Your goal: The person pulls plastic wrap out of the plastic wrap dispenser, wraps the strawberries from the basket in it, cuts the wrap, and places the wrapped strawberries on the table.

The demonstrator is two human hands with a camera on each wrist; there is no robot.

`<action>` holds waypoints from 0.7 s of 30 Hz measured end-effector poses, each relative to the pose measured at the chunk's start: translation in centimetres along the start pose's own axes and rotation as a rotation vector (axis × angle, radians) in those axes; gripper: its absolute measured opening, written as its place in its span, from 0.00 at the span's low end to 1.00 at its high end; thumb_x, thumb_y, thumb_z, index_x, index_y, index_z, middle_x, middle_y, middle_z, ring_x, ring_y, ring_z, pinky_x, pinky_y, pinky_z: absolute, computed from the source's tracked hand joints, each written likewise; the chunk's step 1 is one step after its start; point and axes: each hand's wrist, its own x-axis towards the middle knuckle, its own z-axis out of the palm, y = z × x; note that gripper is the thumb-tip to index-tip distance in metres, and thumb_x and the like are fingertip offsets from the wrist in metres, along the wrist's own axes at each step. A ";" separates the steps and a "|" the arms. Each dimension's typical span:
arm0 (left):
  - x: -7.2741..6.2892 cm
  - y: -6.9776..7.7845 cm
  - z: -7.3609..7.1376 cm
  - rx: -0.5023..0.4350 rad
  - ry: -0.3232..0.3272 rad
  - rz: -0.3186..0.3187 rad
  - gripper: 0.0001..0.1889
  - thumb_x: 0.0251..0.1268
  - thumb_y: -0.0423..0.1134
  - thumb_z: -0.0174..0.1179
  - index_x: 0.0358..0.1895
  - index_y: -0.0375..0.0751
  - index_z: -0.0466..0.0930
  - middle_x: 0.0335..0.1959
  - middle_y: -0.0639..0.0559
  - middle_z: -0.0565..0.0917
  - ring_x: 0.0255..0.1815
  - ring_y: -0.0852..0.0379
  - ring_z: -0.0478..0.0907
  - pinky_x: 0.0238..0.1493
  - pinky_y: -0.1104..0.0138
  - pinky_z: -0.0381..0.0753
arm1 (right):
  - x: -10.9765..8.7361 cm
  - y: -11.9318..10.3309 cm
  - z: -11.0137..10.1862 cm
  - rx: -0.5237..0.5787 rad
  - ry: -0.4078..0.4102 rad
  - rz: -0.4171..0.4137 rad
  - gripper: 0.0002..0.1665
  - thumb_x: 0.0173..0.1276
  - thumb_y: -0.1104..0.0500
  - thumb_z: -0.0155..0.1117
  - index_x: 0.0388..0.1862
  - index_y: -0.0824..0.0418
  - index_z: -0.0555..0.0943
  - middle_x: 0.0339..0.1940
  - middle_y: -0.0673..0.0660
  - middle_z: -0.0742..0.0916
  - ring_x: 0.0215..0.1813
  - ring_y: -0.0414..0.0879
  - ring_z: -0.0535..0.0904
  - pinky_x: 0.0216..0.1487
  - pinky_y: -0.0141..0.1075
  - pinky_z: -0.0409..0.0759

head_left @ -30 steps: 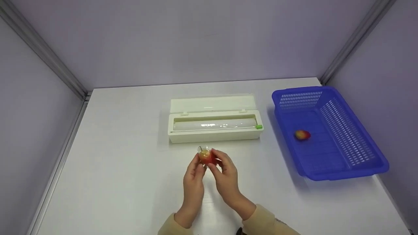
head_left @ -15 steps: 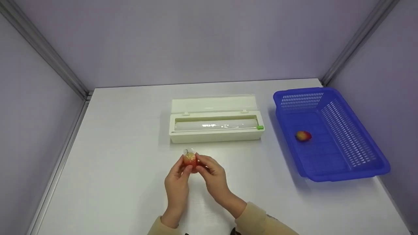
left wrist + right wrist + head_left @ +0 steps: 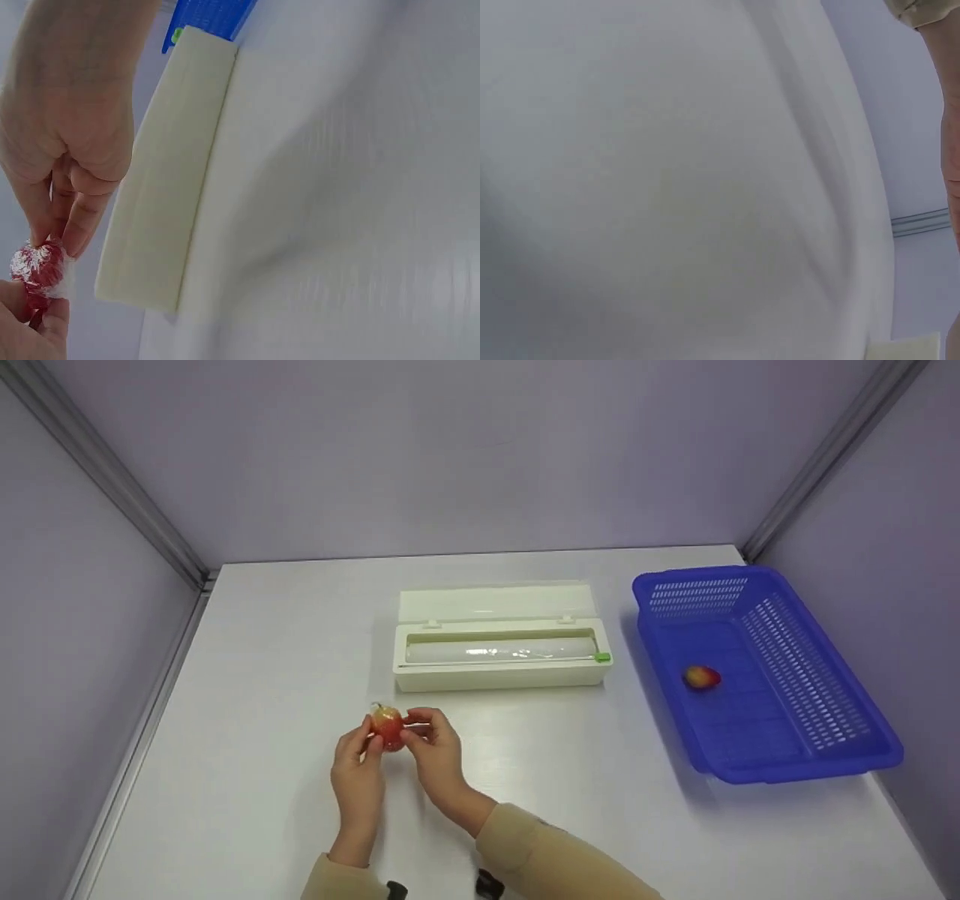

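A small red-and-yellow fruit [image 3: 388, 729] with a short stem is wrapped in clear cling film, crinkled and shiny on the red fruit [image 3: 39, 270] in the left wrist view. My left hand [image 3: 358, 780] pinches it from the left, thumb toward me. From the other side, the thumb and fingers of my right hand [image 3: 437, 761] hold its right edge and the film there. Both hands are raised over the front left of the table. Behind them stands a white cling film dispenser [image 3: 501, 677], lid up, its film roll [image 3: 499, 650] showing.
A blue plastic basket [image 3: 847, 675] stands on the right side of the table, with another red-and-yellow fruit [image 3: 702, 677] inside. A green slider [image 3: 602, 658] sits at the dispenser's right end. Pale walls enclose the white table [image 3: 277, 645] at the back and sides.
Both hands have carried the wrapped fruit leftward, from in front of the dispenser to the left of it. The dispenser and basket stay put.
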 end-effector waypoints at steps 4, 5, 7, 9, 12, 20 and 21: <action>1.8 -1.4 -0.8 0.051 -0.043 -0.018 0.23 0.64 0.29 0.53 0.63 0.38 0.69 0.55 0.42 0.74 0.56 0.46 0.74 0.54 0.60 0.78 | 1.1 1.2 1.9 -0.057 0.002 -0.013 0.11 0.63 0.66 0.59 0.44 0.60 0.76 0.45 0.54 0.83 0.46 0.42 0.79 0.45 0.28 0.80; 2.2 -1.7 -1.0 0.062 -0.056 -0.027 0.23 0.64 0.28 0.52 0.64 0.38 0.67 0.56 0.41 0.74 0.57 0.46 0.73 0.55 0.58 0.77 | 1.3 1.4 2.2 -0.084 -0.003 -0.024 0.10 0.63 0.67 0.59 0.43 0.60 0.78 0.44 0.54 0.84 0.46 0.43 0.80 0.46 0.28 0.80; 3.1 -2.4 -1.4 0.083 -0.066 -0.053 0.24 0.65 0.27 0.50 0.65 0.37 0.66 0.58 0.40 0.73 0.57 0.45 0.72 0.57 0.56 0.75 | 1.5 1.8 2.9 -0.142 -0.033 -0.050 0.12 0.63 0.69 0.58 0.43 0.59 0.80 0.45 0.54 0.85 0.49 0.44 0.80 0.49 0.28 0.79; 4.1 -3.1 -1.9 0.069 -0.062 -0.097 0.25 0.66 0.27 0.48 0.66 0.38 0.63 0.59 0.39 0.72 0.57 0.45 0.72 0.58 0.55 0.74 | 1.9 2.0 3.5 -0.198 -0.091 -0.082 0.15 0.63 0.71 0.56 0.46 0.61 0.81 0.48 0.56 0.85 0.51 0.47 0.80 0.51 0.29 0.78; 5.5 -3.9 -2.3 0.022 -0.051 -0.151 0.24 0.66 0.26 0.45 0.67 0.37 0.62 0.61 0.38 0.72 0.58 0.44 0.71 0.60 0.55 0.72 | 2.4 2.1 3.9 -0.249 -0.216 -0.072 0.21 0.63 0.73 0.50 0.53 0.63 0.78 0.55 0.59 0.82 0.55 0.51 0.78 0.56 0.33 0.77; 7.8 -4.9 -2.3 0.059 -0.136 -0.195 0.22 0.67 0.28 0.43 0.64 0.33 0.64 0.65 0.36 0.67 0.62 0.42 0.68 0.63 0.54 0.69 | 4.4 2.5 4.3 -0.440 -0.464 0.009 0.29 0.63 0.71 0.45 0.65 0.67 0.67 0.66 0.61 0.71 0.69 0.53 0.65 0.71 0.40 0.62; 7.9 -4.9 -2.3 0.068 -0.141 -0.187 0.21 0.67 0.28 0.43 0.64 0.33 0.64 0.65 0.36 0.66 0.62 0.41 0.68 0.63 0.53 0.69 | 4.5 2.6 4.3 -0.460 -0.488 0.013 0.29 0.63 0.71 0.44 0.65 0.68 0.65 0.67 0.61 0.70 0.71 0.53 0.62 0.71 0.40 0.60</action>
